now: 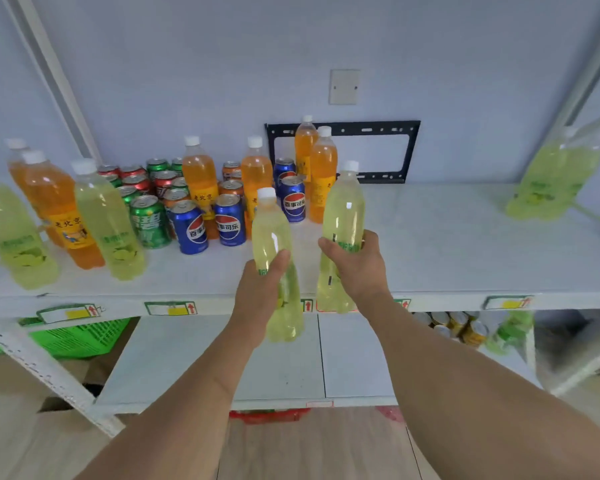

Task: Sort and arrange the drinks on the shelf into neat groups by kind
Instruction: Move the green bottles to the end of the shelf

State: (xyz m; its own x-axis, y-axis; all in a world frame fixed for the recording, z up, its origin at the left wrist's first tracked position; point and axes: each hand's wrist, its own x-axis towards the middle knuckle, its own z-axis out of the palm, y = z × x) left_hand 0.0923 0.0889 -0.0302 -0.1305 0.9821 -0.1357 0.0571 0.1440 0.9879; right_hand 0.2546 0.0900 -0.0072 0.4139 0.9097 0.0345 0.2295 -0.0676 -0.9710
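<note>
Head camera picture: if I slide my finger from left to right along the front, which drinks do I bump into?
Yellow-green bottle at the left edge → orange bottle → yellow-green bottle → green can → two blue cans → bottle in the left hand → bottle in the right hand → blurred yellow-green bottles far right.

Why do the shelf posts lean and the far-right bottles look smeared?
Head view: the wide-angle lens bends the shelf posts outward; the yellow-green bottles at far right are blurred; the two held by the left hand and right hand stay sharp.
</note>
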